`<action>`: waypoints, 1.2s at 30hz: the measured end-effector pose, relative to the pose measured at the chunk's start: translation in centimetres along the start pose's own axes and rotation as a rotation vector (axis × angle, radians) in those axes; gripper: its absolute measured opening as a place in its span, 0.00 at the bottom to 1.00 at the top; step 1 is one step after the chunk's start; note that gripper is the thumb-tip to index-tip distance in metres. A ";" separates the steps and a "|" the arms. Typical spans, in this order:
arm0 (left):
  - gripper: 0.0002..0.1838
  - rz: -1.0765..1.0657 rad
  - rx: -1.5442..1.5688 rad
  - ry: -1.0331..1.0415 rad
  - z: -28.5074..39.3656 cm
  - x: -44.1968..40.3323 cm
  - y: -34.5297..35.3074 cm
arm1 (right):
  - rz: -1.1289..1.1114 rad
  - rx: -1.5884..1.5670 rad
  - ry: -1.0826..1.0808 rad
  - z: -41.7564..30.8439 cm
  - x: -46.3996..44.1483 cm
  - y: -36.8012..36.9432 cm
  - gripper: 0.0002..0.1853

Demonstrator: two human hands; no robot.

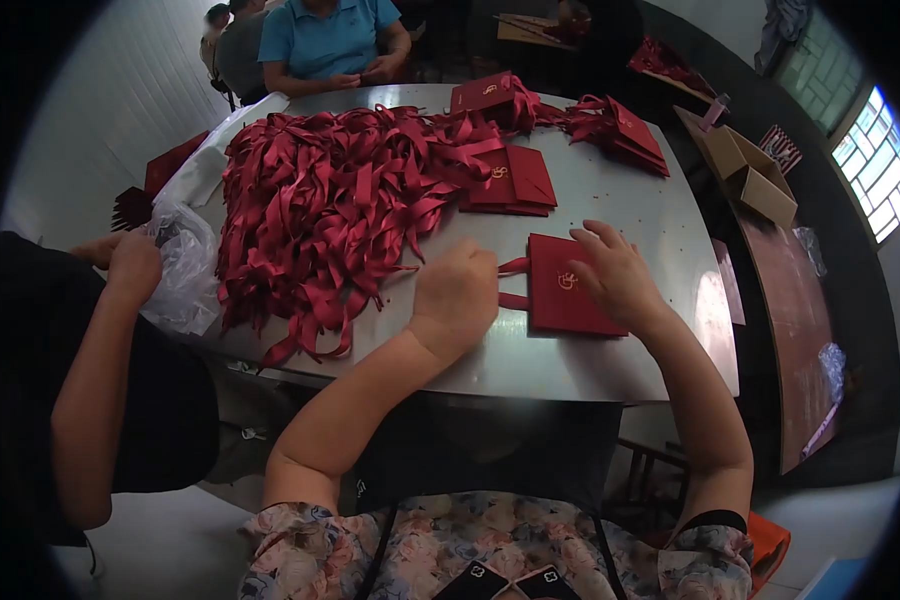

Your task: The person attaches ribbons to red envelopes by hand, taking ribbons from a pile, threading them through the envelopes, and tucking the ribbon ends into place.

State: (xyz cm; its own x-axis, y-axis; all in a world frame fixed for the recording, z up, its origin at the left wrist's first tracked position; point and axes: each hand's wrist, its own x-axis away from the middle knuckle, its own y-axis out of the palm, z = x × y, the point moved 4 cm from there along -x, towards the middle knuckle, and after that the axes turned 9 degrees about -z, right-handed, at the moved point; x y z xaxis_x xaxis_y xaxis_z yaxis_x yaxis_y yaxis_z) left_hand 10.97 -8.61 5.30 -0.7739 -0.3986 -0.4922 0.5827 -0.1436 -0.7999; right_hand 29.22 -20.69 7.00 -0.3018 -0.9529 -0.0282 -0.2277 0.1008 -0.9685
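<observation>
Things look partway along: flat red bags with ribbons attached lie in piles, while a large heap of ribbons (pixel 315 205) covers the counter's (pixel 690 300) left side and looks unsorted. One bag (pixel 560 285) lies near the near edge, its two ribbons (pixel 513 300) pointing left; whether others lie beneath it cannot be told. The left hand (pixel 455 290) has its grip together where those ribbons reach it; whether it is clamped on them is hidden. The right hand (pixel 620 275) is over the bag's right part, its grip apart.

Counted, there are three further piles: one (pixel 530 180) beside the heap, one (pixel 480 95) by the far edge, one (pixel 635 140) near the far right corner. The first and last show at least two bags each. The heaped ribbons are too tangled to count. Two co-workers (pixel 320 45) (pixel 30 330) are at the counter.
</observation>
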 end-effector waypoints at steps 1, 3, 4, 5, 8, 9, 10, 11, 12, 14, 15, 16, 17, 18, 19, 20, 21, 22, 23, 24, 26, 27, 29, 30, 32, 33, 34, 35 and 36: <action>0.04 0.007 0.000 -0.006 0.4 0.1 0.3 | 0.169 -0.041 -0.127 -0.5 -1.3 -0.5 0.17; 0.02 0.000 0.216 0.121 1.5 0.3 0.8 | 0.176 -0.089 -0.200 -1.9 -4.7 -1.0 0.13; 0.02 0.005 0.217 0.119 1.7 0.4 1.3 | 0.186 -0.141 -0.263 -3.1 -6.6 -1.3 0.10; 0.02 0.028 0.270 0.130 1.6 0.6 1.9 | 0.208 -0.100 -0.297 -4.1 -8.8 -0.9 0.08; 0.01 0.045 0.317 0.136 0.8 0.8 2.0 | 0.267 -0.124 -0.385 -6.4 -16.1 1.8 0.07; 0.01 0.036 0.314 0.129 0.5 0.7 2.0 | 0.270 -0.121 -0.385 -7.2 -17.8 2.5 0.07; 0.01 0.040 0.316 0.132 0.2 0.8 1.9 | 0.213 -0.052 -0.295 -7.6 -19.3 3.4 0.08; 0.01 0.070 0.347 0.094 -0.3 0.9 1.8 | 0.153 0.017 -0.205 -7.6 -20.6 4.0 0.08; 0.02 0.098 0.379 0.056 -0.6 0.8 1.5 | 0.152 0.022 -0.204 -7.4 -21.5 4.0 0.08; 0.04 0.194 0.470 -0.038 -1.4 0.7 0.7 | 0.014 0.036 -0.118 -6.3 -23.1 4.7 0.11; 0.06 0.288 0.557 -0.135 -1.9 0.7 0.1 | 0.011 0.043 -0.114 -6.0 -22.7 3.9 0.11; 0.08 0.411 0.479 -0.115 -2.4 0.5 -0.8 | 0.002 -0.036 -0.189 -6.0 -21.7 2.3 0.12; 0.11 0.532 0.399 -0.096 -3.2 0.4 -1.9 | -0.007 -0.115 -0.263 -6.3 -20.5 0.4 0.13; 0.15 0.553 0.401 -0.085 -3.9 0.1 -3.2 | -0.048 -0.157 -0.379 -7.1 -18.6 -1.4 0.09; 0.16 0.578 0.379 -0.072 -4.4 -0.3 -4.2 | -0.047 -0.154 -0.370 -7.2 -17.0 -2.9 0.09; 0.17 0.601 0.358 -0.058 -4.3 -0.6 -5.1 | -0.095 -0.191 -0.465 -7.6 -15.3 -4.1 0.09; 0.18 0.560 0.435 0.002 -3.0 -1.1 -7.1 | -0.145 -0.230 -0.560 -8.0 -13.6 -5.1 0.09; 0.18 0.555 0.441 0.003 -2.8 -1.5 -6.9 | -0.146 -0.231 -0.552 -8.1 -12.1 -6.1 0.09; 0.18 0.373 0.872 0.001 -2.9 -2.5 -5.9 | -0.153 -0.200 -0.583 -8.4 -10.6 -7.0 0.08; 0.18 0.168 1.291 -0.002 -2.5 -3.2 -4.8 | -0.160 -0.170 -0.614 -8.7 -9.2 -7.6 0.07; 0.17 -0.013 1.366 -0.041 -2.1 -3.5 -4.2 | -0.245 -0.278 -0.587 -8.7 -6.7 -8.5 0.07; 0.17 -0.189 1.432 -0.080 -1.8 -3.5 -3.7 | -0.332 -0.383 -0.565 -8.6 -5.6 -8.7 0.06; 0.15 -0.436 1.458 -0.162 -0.8 -3.1 -3.0 | -0.339 -0.376 -0.516 -8.0 -3.7 -9.2 0.06; 0.15 -0.450 1.457 -0.159 0.0 -2.7 -3.1 | -0.329 -0.357 -0.498 -7.5 -2.8 -9.4 0.06; 0.15 -0.609 1.646 -0.243 1.6 -2.0 -2.6 | -0.313 -0.344 -0.472 -6.2 -1.3 -9.6 0.07; 0.15 -0.668 1.636 -0.219 1.8 -1.8 -1.2 | -0.290 -0.358 -0.448 -5.4 -0.6 -9.7 0.06; 0.15 -0.678 1.633 -0.217 1.7 -1.5 -0.3 | -0.266 -0.370 -0.425 -4.7 0.1 -9.9 0.06; 0.14 -0.698 1.616 -0.195 1.6 -1.2 0.4 | -0.259 -0.371 -0.421 -3.9 0.7 -10.1 0.06; 0.13 -0.719 1.598 -0.172 1.9 -1.0 0.4 | -0.252 -0.375 -0.352 -2.9 1.3 -10.3 0.06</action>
State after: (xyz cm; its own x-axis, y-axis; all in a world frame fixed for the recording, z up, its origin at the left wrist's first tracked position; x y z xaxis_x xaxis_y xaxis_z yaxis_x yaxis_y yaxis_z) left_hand 12.50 -9.95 6.10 -0.9923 0.0701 -0.1021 -0.0994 -0.9427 0.3185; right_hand 28.49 -22.09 17.65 0.1163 -0.9920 0.0489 -0.5853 -0.1082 -0.8036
